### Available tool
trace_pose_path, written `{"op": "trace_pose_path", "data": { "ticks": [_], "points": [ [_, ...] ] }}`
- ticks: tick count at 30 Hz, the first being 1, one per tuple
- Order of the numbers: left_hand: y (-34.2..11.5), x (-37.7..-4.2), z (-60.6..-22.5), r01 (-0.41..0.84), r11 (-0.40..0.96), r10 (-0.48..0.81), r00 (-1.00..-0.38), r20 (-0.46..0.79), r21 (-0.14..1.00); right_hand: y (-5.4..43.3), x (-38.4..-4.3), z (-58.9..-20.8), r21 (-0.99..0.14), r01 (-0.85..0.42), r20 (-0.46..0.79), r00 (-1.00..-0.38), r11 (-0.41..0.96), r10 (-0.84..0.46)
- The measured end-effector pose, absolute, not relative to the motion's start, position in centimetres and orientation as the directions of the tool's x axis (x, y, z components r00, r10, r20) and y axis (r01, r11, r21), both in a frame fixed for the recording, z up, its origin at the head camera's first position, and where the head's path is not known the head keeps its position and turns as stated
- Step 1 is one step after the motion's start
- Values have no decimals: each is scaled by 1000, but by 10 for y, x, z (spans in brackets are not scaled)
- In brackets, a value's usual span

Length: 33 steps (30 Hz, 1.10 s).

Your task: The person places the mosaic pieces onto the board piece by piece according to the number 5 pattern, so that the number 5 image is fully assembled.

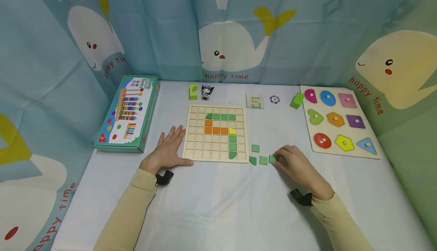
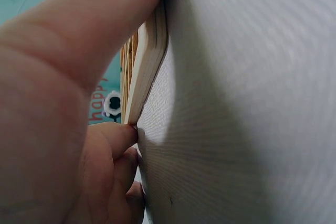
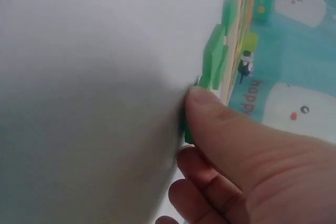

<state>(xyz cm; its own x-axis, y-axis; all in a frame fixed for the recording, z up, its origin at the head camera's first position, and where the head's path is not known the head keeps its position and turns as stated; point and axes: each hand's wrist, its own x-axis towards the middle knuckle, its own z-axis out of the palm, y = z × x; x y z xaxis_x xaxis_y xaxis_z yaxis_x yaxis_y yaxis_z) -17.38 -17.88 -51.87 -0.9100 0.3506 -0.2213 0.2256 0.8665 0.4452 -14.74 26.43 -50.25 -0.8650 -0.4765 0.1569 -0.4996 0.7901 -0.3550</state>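
Observation:
My left hand [image 1: 166,149] rests on the table with fingers spread. Its fingertips and thumb touch the left edge and lower left corner of a wooden grid board [image 1: 196,142]. Green, orange and yellow tiles lie in some of the board's cells. Right of the board, my right hand [image 1: 296,166] pinches a green square tile [image 3: 189,127] between thumb and fingers, low over the tabletop. Just left of it lies another green square tile [image 1: 263,160], then a green quarter-round tile [image 1: 253,160]. A third green square tile [image 1: 255,148] lies above these two.
Behind the board stand a green block [image 1: 193,92], a small figurine [image 1: 206,92], a pattern card [image 1: 255,101] and a chip [image 1: 274,99]. A game box [image 1: 128,114] lies left. At right are a tilted green block [image 1: 297,100] and a knobbed shape puzzle [image 1: 341,123].

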Motion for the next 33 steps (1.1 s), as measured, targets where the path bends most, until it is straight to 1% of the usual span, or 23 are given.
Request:
{"op": "trace_pose_path", "data": {
  "ticks": [6, 10, 15, 19, 24, 30, 33],
  "points": [
    [-180, -174, -516, 233, 865, 355, -910, -215, 444, 259, -152, -497, -394, -454, 127, -888, 799, -442],
    [-180, -173, -515, 246, 861, 362, -911, -197, 445, 251, -157, -495, -424, -473, 154, -878, 772, -453],
    [-180, -172, -515, 239, 862, 358, -912, -201, 447, 232, -161, -494, -414, -548, 210, -835, 727, -509],
    [-180, -172, -517, 232, 862, 354, -912, -207, 450, 213, -163, -494, -408, -597, 228, -800, 691, -556],
    [-180, -173, -519, 236, 862, 355, -913, -203, 449, 189, -166, -495, -411, -642, 219, -759, 648, -613],
    [-180, -174, -519, 235, 865, 353, -913, -205, 444, 161, -172, -495, -402, -705, 218, -694, 584, -686],
    [-180, -174, -519, 234, 864, 354, -912, -207, 445, 149, -175, -497, -398, -717, 219, -679, 572, -700]
  ]
}}
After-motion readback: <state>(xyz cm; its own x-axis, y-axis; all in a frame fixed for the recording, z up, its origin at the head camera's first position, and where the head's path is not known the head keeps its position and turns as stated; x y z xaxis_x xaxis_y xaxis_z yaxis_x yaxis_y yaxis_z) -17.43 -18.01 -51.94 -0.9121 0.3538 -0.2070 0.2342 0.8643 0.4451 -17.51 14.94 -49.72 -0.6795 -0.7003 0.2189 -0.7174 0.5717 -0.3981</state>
